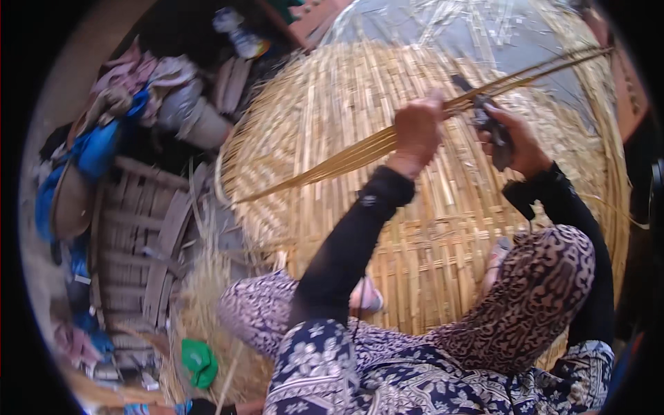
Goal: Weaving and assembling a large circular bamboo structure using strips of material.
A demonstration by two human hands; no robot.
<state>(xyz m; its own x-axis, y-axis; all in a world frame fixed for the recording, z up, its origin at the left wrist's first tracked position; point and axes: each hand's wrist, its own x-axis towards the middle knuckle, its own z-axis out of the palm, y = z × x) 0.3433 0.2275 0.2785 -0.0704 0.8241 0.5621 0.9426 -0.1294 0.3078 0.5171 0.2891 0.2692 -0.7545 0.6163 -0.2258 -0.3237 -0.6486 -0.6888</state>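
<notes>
My left hand (418,131) is closed around a fanned bundle of thin bamboo strips (353,153). The bundle slants from the lower left up to the right, past both hands. Just right of it, my right hand (522,145) grips a dark grey tool (496,135) close against the strips. Blur hides the tool's exact shape, though a dark, blade-like piece (460,83) shows beyond the strips. Beneath my hands lies a large woven bamboo mat (332,97), with my legs bent over its near part.
Loose strips lie on the grey floor (443,31) at the far side. Left of the mat stand a slatted wooden frame (131,238), a grey sack (194,114) and blue bundles (97,152). A green cap-like item (199,363) lies at lower left, beside another person's arm (245,407).
</notes>
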